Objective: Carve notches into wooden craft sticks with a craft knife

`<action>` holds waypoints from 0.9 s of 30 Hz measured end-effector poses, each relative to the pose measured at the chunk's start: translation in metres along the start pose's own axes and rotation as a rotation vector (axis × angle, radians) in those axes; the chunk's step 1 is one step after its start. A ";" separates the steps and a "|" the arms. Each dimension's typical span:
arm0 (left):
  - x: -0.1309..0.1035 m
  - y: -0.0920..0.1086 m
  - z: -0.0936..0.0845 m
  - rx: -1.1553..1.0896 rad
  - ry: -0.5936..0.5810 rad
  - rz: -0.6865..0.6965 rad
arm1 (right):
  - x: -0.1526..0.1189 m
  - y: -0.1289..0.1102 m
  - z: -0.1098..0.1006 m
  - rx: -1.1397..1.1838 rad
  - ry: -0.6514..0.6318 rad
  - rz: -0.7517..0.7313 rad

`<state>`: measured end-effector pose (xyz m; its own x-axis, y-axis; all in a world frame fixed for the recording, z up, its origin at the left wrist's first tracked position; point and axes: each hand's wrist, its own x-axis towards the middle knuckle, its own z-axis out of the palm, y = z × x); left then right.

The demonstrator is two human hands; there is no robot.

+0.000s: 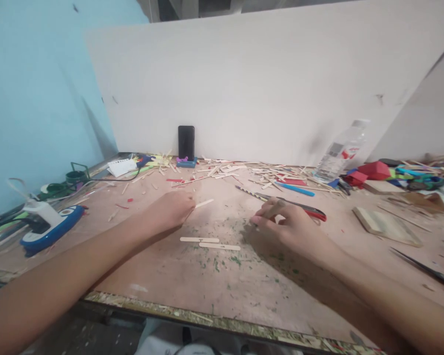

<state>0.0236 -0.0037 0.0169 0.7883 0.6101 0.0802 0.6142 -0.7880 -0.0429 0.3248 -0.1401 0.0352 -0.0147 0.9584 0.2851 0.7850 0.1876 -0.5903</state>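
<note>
My left hand point(175, 208) is closed on a craft stick point(204, 203), whose pale end sticks out to the right past the fingers. My right hand point(283, 217) hovers low over the board with loosely bent fingers, a gap showing between thumb and fingers, and nothing visible in it. Just behind it lie a striped pencil point(248, 193) and a utility knife point(315, 213) with a red end, both partly hidden by the hand. Between my hands and nearer to me, two craft sticks lie flat side by side, offset: a left stick point(192, 239) and a right stick point(225, 246).
Loose sticks point(225, 171) are heaped along the back, by a propped phone point(186, 142). A plastic bottle point(340, 155), wood block point(387, 227) and scissors point(425, 268) are at right. A blue-white power strip point(54, 231) is at left. The worktable's edge point(163, 310) is nearest me.
</note>
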 end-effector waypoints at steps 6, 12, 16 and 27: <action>-0.002 -0.003 0.001 0.036 0.008 -0.014 | -0.002 0.001 0.000 -0.085 -0.134 0.065; -0.001 -0.005 0.003 0.025 0.028 0.013 | -0.005 0.006 0.003 -0.082 -0.134 -0.027; 0.000 -0.003 0.000 0.009 0.017 0.040 | -0.012 -0.001 0.007 -0.007 -0.170 -0.275; 0.001 -0.008 0.007 -0.049 0.106 -0.064 | -0.025 -0.027 0.030 -0.076 -0.544 -0.622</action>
<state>0.0198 0.0039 0.0103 0.7378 0.6489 0.1860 0.6583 -0.7526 0.0142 0.2852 -0.1624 0.0217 -0.7423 0.6581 0.1261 0.5741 0.7217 -0.3868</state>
